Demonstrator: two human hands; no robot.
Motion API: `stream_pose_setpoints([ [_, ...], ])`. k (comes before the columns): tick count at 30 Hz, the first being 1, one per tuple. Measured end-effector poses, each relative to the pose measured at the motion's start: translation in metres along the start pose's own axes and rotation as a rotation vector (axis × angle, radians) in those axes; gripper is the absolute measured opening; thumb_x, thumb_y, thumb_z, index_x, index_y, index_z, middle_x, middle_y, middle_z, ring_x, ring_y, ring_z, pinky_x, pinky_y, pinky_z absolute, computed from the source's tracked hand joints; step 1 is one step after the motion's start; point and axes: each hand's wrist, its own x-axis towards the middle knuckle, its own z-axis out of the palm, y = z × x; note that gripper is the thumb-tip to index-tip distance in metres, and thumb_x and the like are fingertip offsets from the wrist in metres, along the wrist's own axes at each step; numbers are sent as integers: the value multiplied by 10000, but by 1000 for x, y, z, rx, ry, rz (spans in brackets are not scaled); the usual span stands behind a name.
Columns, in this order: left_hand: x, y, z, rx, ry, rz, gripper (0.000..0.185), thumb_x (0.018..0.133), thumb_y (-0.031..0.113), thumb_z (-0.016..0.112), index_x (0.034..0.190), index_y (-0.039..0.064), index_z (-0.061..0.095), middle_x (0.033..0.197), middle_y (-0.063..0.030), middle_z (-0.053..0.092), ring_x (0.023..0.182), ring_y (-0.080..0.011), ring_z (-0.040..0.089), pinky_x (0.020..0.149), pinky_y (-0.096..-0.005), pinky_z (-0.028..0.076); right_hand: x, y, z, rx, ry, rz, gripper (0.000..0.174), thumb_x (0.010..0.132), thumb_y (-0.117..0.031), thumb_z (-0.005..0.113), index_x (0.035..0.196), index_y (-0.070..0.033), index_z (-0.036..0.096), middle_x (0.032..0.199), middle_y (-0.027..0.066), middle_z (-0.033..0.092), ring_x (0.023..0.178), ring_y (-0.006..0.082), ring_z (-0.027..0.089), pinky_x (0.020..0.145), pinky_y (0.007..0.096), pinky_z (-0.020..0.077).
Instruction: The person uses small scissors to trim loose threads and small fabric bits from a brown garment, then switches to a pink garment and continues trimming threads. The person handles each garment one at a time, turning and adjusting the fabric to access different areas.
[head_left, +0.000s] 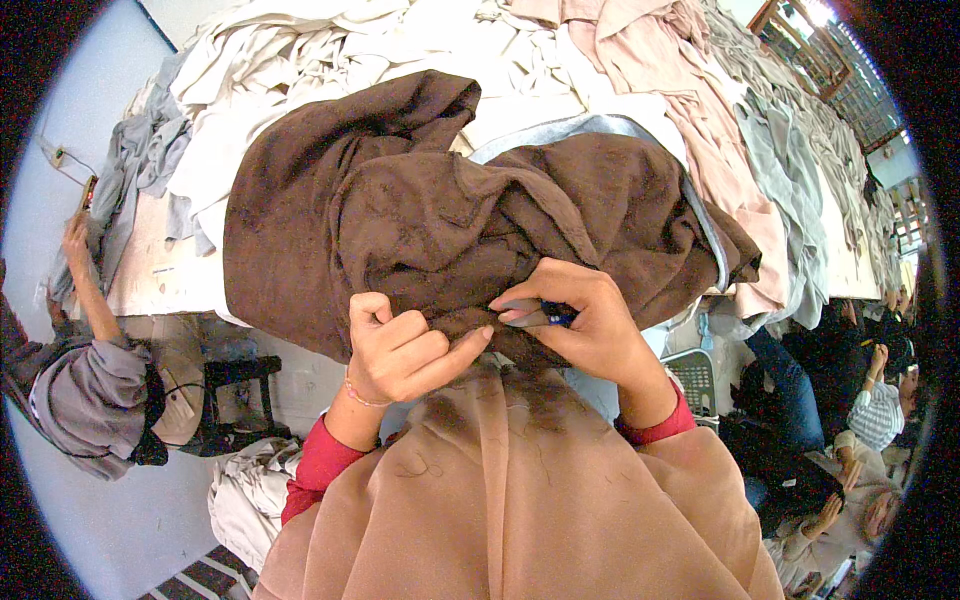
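A large bunched piece of dark brown fabric (450, 225) lies at the table's near edge and hangs towards my lap. My left hand (409, 349), with a thin bracelet at the wrist, is at its lower edge, fingers curled and the index finger stretched to the right; it seems to pinch a bit of the brown cloth, though the grip is partly hidden. My right hand (589, 319) holds small thread snips (551, 313) with a dark blue handle, their blades pointing left, close to my left fingertip and the cloth.
White fabric (300, 45), pink fabric (690, 135) and grey-green fabric (795, 165) are heaped over the table. A person in grey (97, 405) is at the left, arm raised. Several people sit at the right, beyond a green plastic crate (691, 379). A black stool (240, 375) stands at left.
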Motion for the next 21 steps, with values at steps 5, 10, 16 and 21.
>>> stream_pose_setpoints([
  [5, -2, 0, 3, -14, 35, 45, 291, 640, 172, 745, 902, 296, 772, 600, 113, 300, 549, -71, 339, 670, -338, 251, 3, -2, 0, 13, -40, -16, 323, 640, 82, 631, 927, -13, 745, 800, 110, 656, 775, 247, 639, 703, 316, 485],
  [10, 2, 0, 0, -17, 34, 40, 253, 646, 167, 767, 873, 276, 755, 636, 98, 350, 583, -80, 389, 675, -338, 292, 4, 2, 2, -100, -63, 15, 214, 767, -61, 695, 978, -86, 721, 895, 95, 645, 838, 313, 657, 716, 374, 520],
  [16, 11, -2, 5, -189, 79, -45, 182, 687, 105, 789, 842, 178, 727, 911, 45, 689, 802, -131, 631, 768, -342, 473, 5, 9, 1, 33, -59, -75, 225, 767, -68, 674, 987, -89, 715, 934, 92, 658, 879, 313, 663, 740, 373, 524],
  [21, 7, -6, 7, -354, 47, -13, 173, 721, 82, 765, 883, 113, 712, 934, -56, 718, 791, -203, 675, 728, -382, 534, 4, 3, -7, -173, -152, -139, 257, 743, -75, 679, 991, -132, 715, 951, 41, 657, 878, 295, 658, 746, 381, 523],
])
